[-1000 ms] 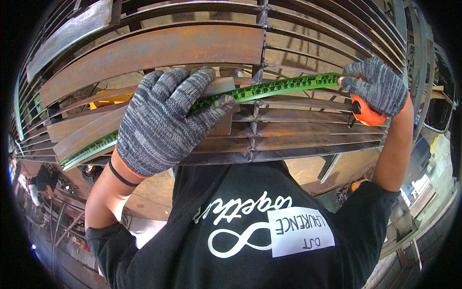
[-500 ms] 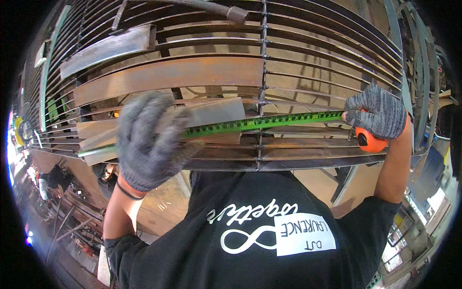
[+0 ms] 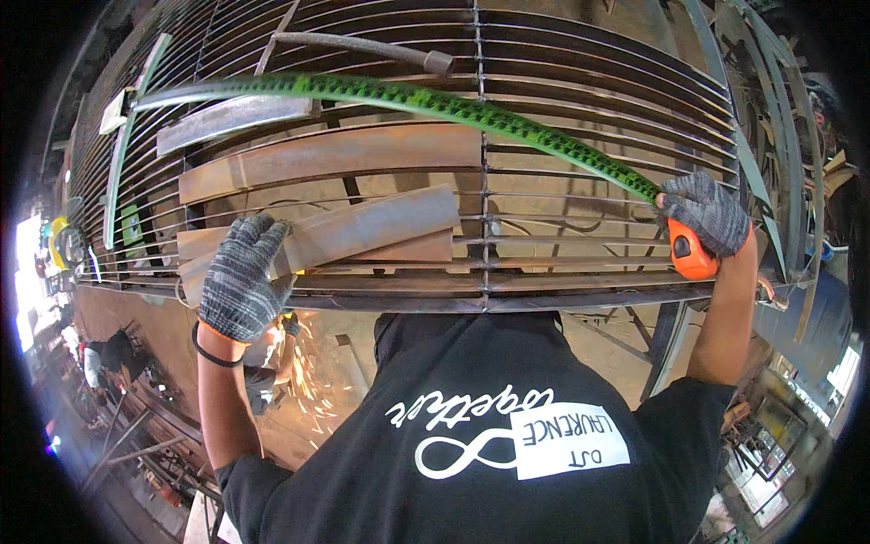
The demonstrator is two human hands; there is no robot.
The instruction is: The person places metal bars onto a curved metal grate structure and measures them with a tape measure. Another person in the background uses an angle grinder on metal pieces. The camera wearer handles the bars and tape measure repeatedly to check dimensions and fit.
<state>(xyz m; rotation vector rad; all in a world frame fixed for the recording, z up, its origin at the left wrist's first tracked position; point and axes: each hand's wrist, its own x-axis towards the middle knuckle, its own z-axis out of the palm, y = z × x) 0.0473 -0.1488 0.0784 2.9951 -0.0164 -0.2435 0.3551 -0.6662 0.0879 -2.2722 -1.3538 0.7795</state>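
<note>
My right hand (image 3: 707, 216), in a grey knit glove, is closed around an orange tape measure (image 3: 691, 251), thumb at the blade's mouth. The green blade (image 3: 399, 95) runs out to the left in an arch over the slatted metal rack (image 3: 607, 304), its far end by a pale upright strip. My left hand (image 3: 245, 281), gloved likewise, is closed across the left part of a flat steel bar (image 3: 381, 227), fingertips at the far edge and thumb at the near one. The bar lies slanted over other flat pieces on the slats.
A wide rusty flat bar (image 3: 335, 161) and a shorter shiny metal piece (image 3: 236, 125) lie farther back, near a dark rod-like tool (image 3: 362, 47). Below the rack at left, sparks (image 3: 313, 390) fly near a crouching person (image 3: 272, 358). Metal lengths (image 3: 784, 136) stand at right.
My left hand has come off the tape blade and down onto the flat steel bar. The blade has swung away from me and now arches over the rack. My right hand still grips the tape measure.
</note>
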